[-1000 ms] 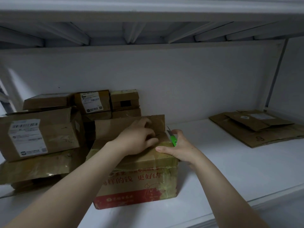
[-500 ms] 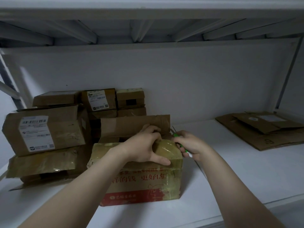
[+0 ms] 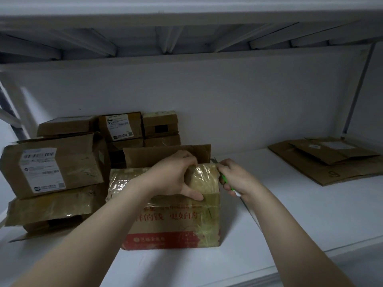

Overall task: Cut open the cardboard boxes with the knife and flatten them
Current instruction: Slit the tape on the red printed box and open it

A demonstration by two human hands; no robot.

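Observation:
A taped cardboard box (image 3: 176, 222) with red print stands on the white shelf (image 3: 290, 214) in front of me, its far flap raised. My left hand (image 3: 174, 177) grips the box's top, fingers curled over the far edge and thumb on the near side. My right hand (image 3: 234, 177) holds a green-handled knife (image 3: 224, 180) at the box's top right corner, the blade tip showing by the far corner.
Several closed cardboard boxes (image 3: 56, 164) are stacked to the left and behind. Flattened cardboard (image 3: 327, 160) lies at the far right of the shelf. An upper shelf (image 3: 186, 15) hangs low overhead, and a white back wall closes the rear.
My right hand moved the knife from above the top to the box's right corner edge. My left hand shifted its grip, thumb now down on the near side.

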